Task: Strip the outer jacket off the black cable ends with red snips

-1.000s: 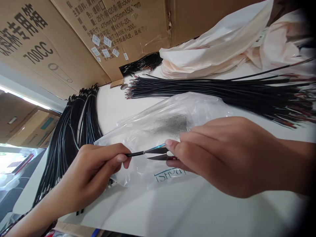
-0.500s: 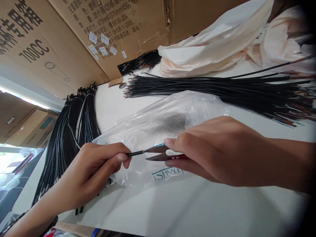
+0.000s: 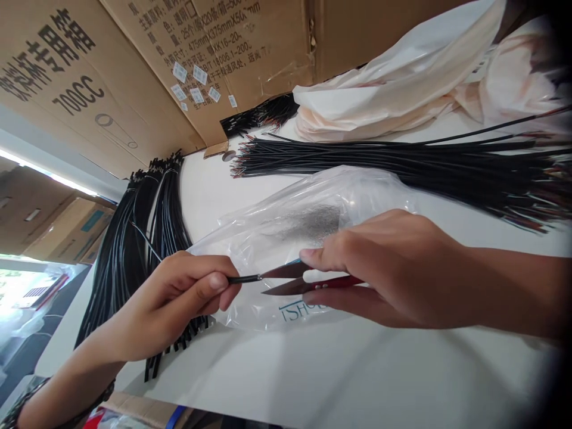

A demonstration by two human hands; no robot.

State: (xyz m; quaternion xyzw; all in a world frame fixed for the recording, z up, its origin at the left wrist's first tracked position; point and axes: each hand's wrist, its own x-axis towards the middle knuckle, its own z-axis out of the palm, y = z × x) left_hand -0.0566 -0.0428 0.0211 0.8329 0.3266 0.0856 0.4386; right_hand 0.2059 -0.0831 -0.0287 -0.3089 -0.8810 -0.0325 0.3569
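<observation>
Between the thumb and fingers of my left hand [image 3: 192, 295] is a black cable [image 3: 243, 279], its end pointing right. My right hand [image 3: 397, 271] grips a pair of thread snips [image 3: 286, 291] with red on the handle. The blades are spread apart, and the upper blade's tip meets the cable end. Beneath both hands lies a clear plastic bag [image 3: 263, 238] with green lettering and a patch of fine dark strands showing in it. Most of the held cable is hidden by my left hand.
Bundles of black cables [image 3: 129, 238] hang at the left side of the white table [image 3: 357, 375]. Another bundle of cables [image 3: 379, 156] with stripped ends lies behind the bag. Cardboard boxes [image 3: 263, 53] and a pale plastic sack [image 3: 384, 89] stand at the back.
The view has shifted slightly, so the background sits a little farther right. Both hands keep their grips, and the snips remain spread at the cable end.
</observation>
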